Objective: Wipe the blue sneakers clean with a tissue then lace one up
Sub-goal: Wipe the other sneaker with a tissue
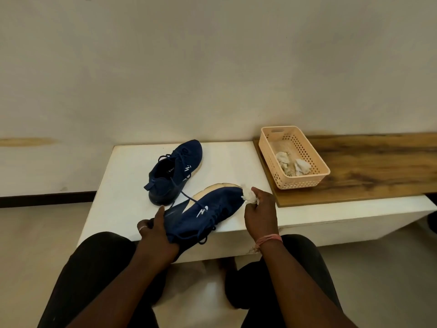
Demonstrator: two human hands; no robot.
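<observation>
Fingers of the right hand [260, 213] pinch a crumpled tissue [248, 195] against the toe of the near sneaker [203, 213]; the left hand [155, 235] clamps its heel on the white bench [132, 176]. Stroke outward with light, even pressure.

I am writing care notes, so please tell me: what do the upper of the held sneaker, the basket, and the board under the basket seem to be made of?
Held sneaker: the upper looks like matte knit or mesh fabric, fine-textured, without shine.
Basket: probably moulded plastic, smooth peach-coloured, with regular rows of holes.
Board: wood or wood-look laminate; grain streaks show, and which one I cannot tell.
</observation>
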